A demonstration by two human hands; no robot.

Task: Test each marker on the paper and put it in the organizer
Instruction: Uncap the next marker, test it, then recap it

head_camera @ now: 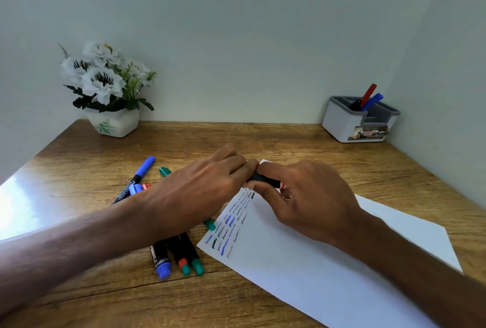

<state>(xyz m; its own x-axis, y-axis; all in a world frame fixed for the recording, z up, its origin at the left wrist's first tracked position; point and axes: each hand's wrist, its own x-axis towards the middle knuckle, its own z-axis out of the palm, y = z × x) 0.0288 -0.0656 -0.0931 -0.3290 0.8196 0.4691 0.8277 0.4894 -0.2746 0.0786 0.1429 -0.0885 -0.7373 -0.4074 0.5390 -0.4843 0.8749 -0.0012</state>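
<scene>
Both hands meet over the far end of the white paper (302, 262), which bears blue and black test scribbles along its left edge. My right hand (307, 196) grips a black marker (263, 178) with a red-and-white band. My left hand (210, 185) holds the marker's left end, fingers curled over it, hiding the cap. Several more markers (181, 256) with blue, red and green ends lie on the desk under my left forearm. The grey-and-white organizer (352, 125) stands at the back right, holding a red, a blue and a black marker.
A white pot of white flowers (110, 91) stands at the back left corner of the wooden desk (289, 143). Walls close the desk at the back and on the right side.
</scene>
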